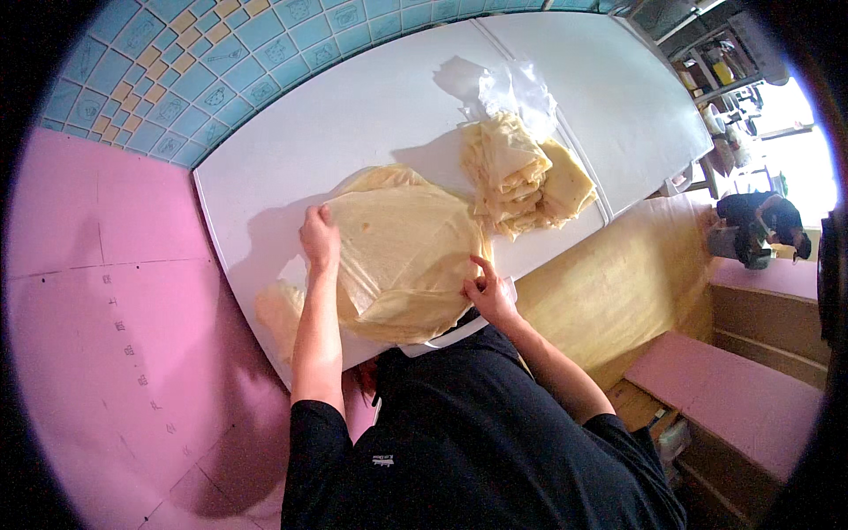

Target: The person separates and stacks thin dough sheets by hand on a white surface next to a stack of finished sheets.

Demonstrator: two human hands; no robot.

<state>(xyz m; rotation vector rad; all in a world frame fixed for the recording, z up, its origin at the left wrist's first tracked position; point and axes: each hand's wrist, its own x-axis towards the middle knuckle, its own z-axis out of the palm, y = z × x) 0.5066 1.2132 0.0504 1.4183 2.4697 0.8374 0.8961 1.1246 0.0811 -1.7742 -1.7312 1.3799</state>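
Note:
A wide, thin, pale-yellow sheet, like tofu skin or flatbread (411,238), lies spread on a white chest-freezer-like top before me, with folds along its near side. My left hand (320,237) grips its left edge between thumb and fingers. At the right edge is my right hand (489,291), index finger and thumb apart at the rim; whether it pinches the sheet I cannot tell. Beyond it, to the right, sits a pile of folded sheets of the same kind (513,172). A smaller crumpled piece (281,311) lies left of my left forearm.
A clear plastic bag (517,93) lies behind the folded pile. Blue tiles (265,53) cover the wall at the back, pink boards (106,265) stand at left. Another person (762,225) is far right, near cluttered shelves (722,66). A white handle (457,334) juts at the near edge.

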